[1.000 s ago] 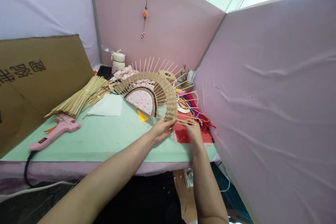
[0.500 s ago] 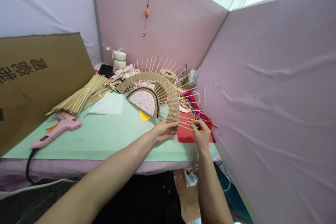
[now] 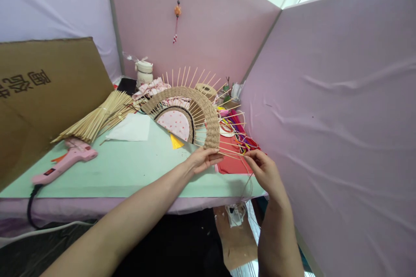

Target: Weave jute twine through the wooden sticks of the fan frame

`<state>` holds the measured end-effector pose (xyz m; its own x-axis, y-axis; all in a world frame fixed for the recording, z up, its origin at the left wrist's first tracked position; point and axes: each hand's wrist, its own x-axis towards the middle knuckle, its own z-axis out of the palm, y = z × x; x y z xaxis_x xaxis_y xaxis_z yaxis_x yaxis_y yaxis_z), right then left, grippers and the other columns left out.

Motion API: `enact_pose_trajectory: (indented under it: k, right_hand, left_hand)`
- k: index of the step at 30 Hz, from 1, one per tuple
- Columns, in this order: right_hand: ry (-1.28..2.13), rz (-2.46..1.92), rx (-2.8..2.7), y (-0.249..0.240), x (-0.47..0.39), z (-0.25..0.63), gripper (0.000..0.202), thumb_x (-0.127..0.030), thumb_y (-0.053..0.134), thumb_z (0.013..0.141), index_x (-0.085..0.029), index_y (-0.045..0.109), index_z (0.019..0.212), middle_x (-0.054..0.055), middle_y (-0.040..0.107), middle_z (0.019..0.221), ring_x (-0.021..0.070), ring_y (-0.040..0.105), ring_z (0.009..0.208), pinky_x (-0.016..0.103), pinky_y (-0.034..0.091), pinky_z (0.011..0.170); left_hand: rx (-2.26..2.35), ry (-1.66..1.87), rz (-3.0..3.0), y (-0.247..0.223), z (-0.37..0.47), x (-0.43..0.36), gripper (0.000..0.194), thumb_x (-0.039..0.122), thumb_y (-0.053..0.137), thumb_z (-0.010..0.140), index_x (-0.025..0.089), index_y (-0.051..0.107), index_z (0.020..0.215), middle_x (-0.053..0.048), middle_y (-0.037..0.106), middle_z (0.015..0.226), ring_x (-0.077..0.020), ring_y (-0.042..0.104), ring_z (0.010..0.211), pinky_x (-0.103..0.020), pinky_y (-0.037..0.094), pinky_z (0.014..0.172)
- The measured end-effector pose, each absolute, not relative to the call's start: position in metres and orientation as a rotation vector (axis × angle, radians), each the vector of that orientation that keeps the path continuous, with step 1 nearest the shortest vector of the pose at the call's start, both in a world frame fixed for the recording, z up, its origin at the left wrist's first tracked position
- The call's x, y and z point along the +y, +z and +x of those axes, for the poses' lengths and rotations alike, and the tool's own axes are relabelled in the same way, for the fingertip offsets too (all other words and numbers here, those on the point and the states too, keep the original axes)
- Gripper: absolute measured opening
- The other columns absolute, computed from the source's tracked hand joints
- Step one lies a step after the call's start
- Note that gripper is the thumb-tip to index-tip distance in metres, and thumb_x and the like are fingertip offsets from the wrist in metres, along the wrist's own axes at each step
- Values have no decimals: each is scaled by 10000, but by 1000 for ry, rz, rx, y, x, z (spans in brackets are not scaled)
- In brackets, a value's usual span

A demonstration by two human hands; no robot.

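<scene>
A half-round fan of woven straw (image 3: pixel 212 123) leans over the table, with thin bamboo sticks fanning out past its outer edge. Its inner half-circle carries white cloth with pink dots (image 3: pixel 173 124), edged in dark trim, and a yellow tassel (image 3: pixel 176 141) hangs below. My left hand (image 3: pixel 204 160) grips the fan at the lower right end of the woven band. Beyond the stick tips, the fingertips of my right hand (image 3: pixel 264 169) are pinched on a thin twine that runs from the band's end. Loose twine (image 3: pixel 250 184) dangles below that hand.
A bundle of bamboo sticks (image 3: pixel 97 114) and a pink glue gun (image 3: pixel 66 162) lie left, beside a cardboard sheet (image 3: pixel 48 91). White paper (image 3: pixel 130 127) lies nearby. Behind the fan are a cream bottle (image 3: pixel 144 73) and a roll (image 3: pixel 206 91). Red sheets (image 3: pixel 232 162) lie at right.
My right hand has moved right and turned, drawing away from the stick tips; loose twine now shows below it. My left hand still holds the fan. The whole view has shifted slightly.
</scene>
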<state>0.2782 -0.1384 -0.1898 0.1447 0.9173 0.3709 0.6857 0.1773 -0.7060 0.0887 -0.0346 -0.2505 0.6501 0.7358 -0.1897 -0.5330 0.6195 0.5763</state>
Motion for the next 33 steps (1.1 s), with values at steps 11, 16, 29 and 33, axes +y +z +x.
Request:
enact_pose_trajectory:
  k: [11, 16, 29, 33]
  right_hand:
    - [103, -1521, -1273, -209, -121, 259, 226, -418, 631, 832, -194, 660, 829, 57, 661, 818, 191, 580, 744, 313, 446, 690]
    - [310, -1527, -1112, -227, -106, 258, 288, -459, 677, 757, -173, 650, 772, 30, 637, 727, 167, 542, 681, 295, 423, 661]
    - [418, -1381, -1081, -238, -24, 219, 288, -453, 665, 675, -171, 611, 703, 16, 627, 676, 150, 538, 618, 291, 430, 612]
    - [333, -1344, -1080, -238, -27, 222, 291, -455, 655, 703, -172, 591, 677, -5, 589, 635, 134, 507, 595, 283, 414, 605]
  left_hand:
    - [458, 747, 405, -247, 88, -37, 125, 7, 655, 727, 120, 610, 756, -43, 690, 654, -154, 709, 668, -181, 508, 542]
    - [407, 749, 397, -244, 85, -41, 92, 5, 620, 767, 93, 642, 784, -70, 707, 699, -141, 704, 674, -173, 518, 549]
    - [328, 787, 359, -244, 85, -52, 147, 69, 524, 892, 100, 654, 954, -78, 738, 832, -128, 708, 717, -188, 556, 594]
    - [334, 742, 304, -242, 83, -51, 166, 109, 500, 914, 79, 663, 914, -98, 738, 839, -142, 714, 776, -175, 547, 578]
